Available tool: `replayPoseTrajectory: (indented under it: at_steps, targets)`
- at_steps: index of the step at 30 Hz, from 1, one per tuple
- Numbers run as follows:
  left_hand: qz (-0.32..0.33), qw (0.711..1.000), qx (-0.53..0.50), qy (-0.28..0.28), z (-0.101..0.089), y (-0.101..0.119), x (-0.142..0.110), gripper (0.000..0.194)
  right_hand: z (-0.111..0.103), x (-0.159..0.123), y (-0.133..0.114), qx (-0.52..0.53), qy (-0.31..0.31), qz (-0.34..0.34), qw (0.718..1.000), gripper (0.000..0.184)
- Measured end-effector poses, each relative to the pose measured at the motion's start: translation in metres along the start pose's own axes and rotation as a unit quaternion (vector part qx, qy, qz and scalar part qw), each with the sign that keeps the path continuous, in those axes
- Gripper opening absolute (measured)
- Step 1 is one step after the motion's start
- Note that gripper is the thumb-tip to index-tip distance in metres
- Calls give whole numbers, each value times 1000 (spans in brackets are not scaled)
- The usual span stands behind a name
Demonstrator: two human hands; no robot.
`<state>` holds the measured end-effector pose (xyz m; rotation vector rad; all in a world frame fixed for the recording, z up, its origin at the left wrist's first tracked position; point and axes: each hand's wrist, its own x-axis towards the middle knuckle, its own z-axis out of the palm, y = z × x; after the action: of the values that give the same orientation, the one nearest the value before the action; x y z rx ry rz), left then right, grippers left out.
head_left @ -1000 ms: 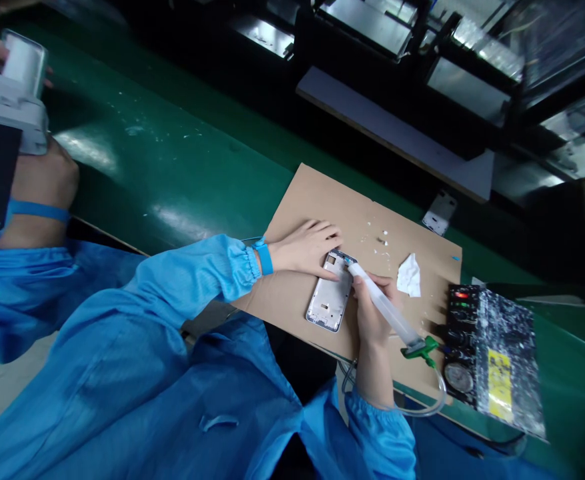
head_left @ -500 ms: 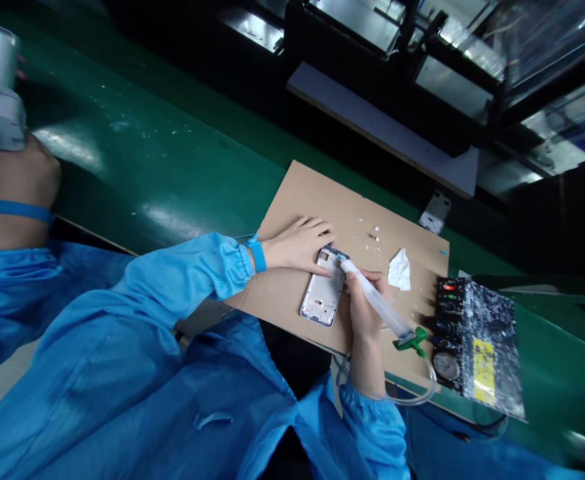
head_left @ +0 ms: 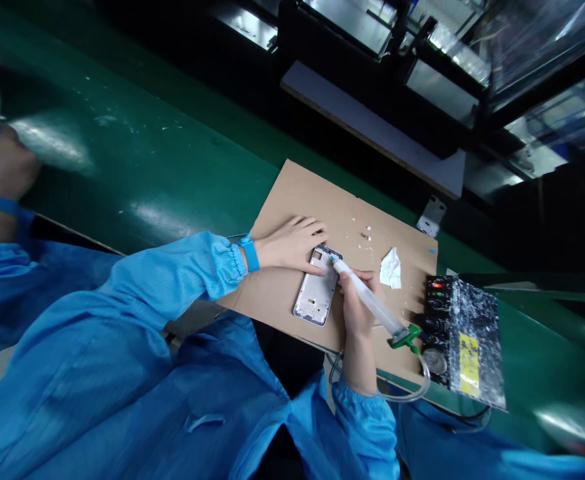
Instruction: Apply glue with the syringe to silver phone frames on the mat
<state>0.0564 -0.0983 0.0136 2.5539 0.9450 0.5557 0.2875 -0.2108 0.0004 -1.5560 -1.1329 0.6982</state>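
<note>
A phone frame [head_left: 317, 293], pale with a dark rim, lies on a brown cardboard sheet [head_left: 277, 213]. My left hand [head_left: 295, 245] rests flat beside its upper left end, fingers stretched out, the thumb against the frame's edge. In my right hand [head_left: 358, 303] is a clear dispensing syringe [head_left: 369, 298], gripped around the barrel and tilted. Its blue tip meets the frame near the upper end; whether it touches cannot be made out. From the syringe's green cap [head_left: 405, 337] a clear hose [head_left: 425, 377] loops down to the right.
Right of the cardboard stands a black, white-stained control box [head_left: 475, 340] with a gauge and red display. A crumpled white wipe [head_left: 391, 268] and white specks lie on the cardboard. Another phone frame [head_left: 431, 215] sits beyond it. A co-worker's hand [head_left: 5, 163] shows at far left.
The whole view has shifted slightly, so everything sits a little further left. Both hands keep nearly the same pose, with the syringe tip still at the frame's upper end.
</note>
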Motion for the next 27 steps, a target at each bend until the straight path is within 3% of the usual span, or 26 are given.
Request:
replayPoseTrajectory:
  at_steps: [27]
  targets:
    - [0, 1000, -14, 4, 2, -1, 0, 57, 1, -1, -7, 5, -1, 8, 1000, 46]
